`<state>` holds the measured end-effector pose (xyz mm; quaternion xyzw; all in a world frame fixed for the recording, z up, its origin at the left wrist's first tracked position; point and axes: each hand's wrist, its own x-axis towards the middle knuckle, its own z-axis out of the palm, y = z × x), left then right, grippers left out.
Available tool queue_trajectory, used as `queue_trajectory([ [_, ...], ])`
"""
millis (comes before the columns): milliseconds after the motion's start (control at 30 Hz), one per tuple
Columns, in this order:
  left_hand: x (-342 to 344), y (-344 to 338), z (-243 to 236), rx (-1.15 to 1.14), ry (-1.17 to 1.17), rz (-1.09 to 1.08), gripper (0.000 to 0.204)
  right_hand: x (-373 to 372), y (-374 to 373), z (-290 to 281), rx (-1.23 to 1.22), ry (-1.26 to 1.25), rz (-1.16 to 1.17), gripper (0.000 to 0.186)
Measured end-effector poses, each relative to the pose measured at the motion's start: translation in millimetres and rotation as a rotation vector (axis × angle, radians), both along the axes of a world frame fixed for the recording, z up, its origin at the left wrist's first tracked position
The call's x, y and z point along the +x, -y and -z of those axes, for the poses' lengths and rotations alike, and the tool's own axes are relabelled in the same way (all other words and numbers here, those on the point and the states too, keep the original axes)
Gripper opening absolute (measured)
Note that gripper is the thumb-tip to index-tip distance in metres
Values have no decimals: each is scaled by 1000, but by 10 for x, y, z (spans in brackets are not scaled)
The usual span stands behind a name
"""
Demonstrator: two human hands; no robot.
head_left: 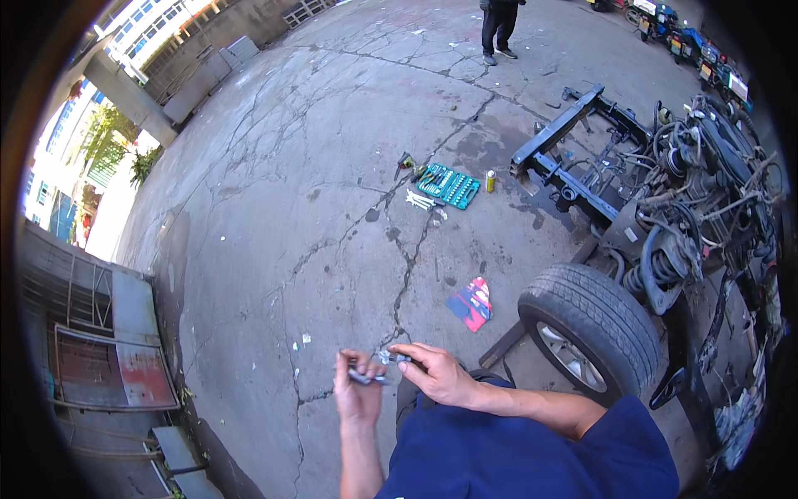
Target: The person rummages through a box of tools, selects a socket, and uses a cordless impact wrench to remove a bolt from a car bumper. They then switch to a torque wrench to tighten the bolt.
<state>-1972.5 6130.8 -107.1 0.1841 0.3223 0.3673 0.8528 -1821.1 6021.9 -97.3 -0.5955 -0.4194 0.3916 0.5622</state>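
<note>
At the frame's lower centre, the left hand [359, 397] holds a blurred grey metal object [366, 377]; the right hand [438, 376] holds a small silvery metal piece [386, 357] near it.

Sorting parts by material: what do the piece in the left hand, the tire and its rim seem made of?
Piece in the left hand: likely metal, grey with bright glints, though blurred. Tire: dull dark rubber, judging by its grooved tread. Rim: probably metal, silvery, with shiny spokes; exact alloy unclear.
</note>
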Motion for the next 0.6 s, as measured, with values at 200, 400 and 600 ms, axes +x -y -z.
queue_trajectory([
  [200,1254,-1241,329,-300,107,124,52,684,-1011,175,93,142,65,37],
  [400,2529,-2279,342,-135,-62,351,56,1541,-1957,183,-17,267,281,36],
  [600,3616,-2909,257,-97,-190,486,58,2325,-2618,207,-12,295,475,31],
])
